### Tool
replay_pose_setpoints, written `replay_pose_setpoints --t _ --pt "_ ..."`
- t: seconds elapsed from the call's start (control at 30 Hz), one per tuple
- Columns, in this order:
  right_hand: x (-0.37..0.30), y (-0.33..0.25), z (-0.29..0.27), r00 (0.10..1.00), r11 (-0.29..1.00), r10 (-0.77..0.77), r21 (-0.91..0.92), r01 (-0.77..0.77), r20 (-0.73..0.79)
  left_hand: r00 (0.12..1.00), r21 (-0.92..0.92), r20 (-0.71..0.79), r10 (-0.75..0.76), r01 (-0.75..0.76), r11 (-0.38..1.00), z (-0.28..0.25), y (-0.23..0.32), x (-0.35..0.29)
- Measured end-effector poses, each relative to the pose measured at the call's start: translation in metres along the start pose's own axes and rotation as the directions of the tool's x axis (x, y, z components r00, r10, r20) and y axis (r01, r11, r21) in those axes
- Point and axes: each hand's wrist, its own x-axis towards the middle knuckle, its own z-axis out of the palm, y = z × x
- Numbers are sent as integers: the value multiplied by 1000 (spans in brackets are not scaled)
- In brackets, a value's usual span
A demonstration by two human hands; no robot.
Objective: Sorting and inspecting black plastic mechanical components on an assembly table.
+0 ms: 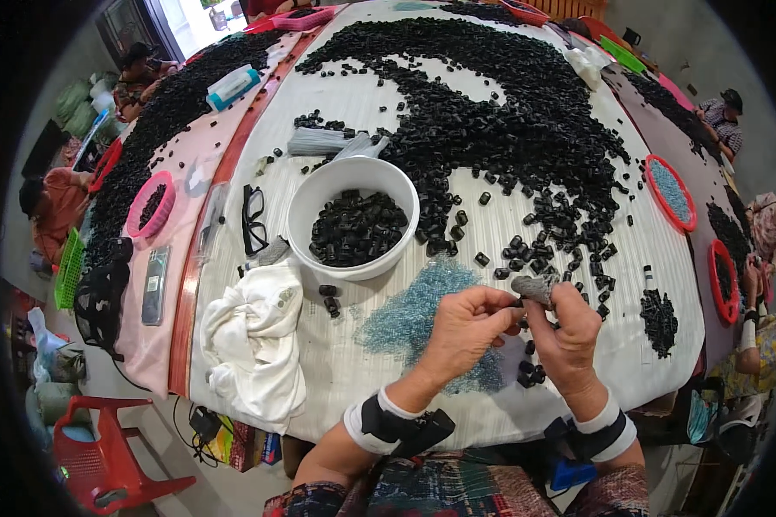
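Observation:
My left hand (472, 332) and my right hand (566, 334) meet above the near part of the table, fingertips close together. Both are closed in a pinch around something small and dark, too hidden to name. A grey cover (535, 288) wraps a fingertip of my right hand. Beneath and left of my hands lies a spread of small clear bluish pieces (422, 302). Several small black plastic parts (531, 372) sit by my right wrist, with a large heap (509, 129) beyond. A white bucket (353, 274), part filled with black parts, stands left of my hands.
A crumpled white cloth (254, 345), black eyeglasses (253, 220) and bundled clear strips (319, 142) lie around the bucket. At right are a pile of thin black pieces (659, 323) and a red-rimmed tray (688, 226). Other people sit along both sides. A red chair (103, 448) stands lower left.

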Motion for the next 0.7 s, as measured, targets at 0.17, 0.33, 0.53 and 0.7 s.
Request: replay_pose_setpoints --t 0.17,0.33,0.53,0.7 --pt "2 -2 7 992 991 -121 -47 122 29 1000 63 -18 -24 25 998 -6 5 -1" --pt "-1 -1 2 994 995 -93 -22 95 65 998 41 27 -52 51 998 -7 8 -2" --pt "-6 -4 0 985 991 -115 -56 122 125 999 44 18 -37 36 998 -11 2 -1" --pt "-2 -2 -2 971 984 -161 -51 172 177 994 -63 -40 -102 99 993 -12 7 0"
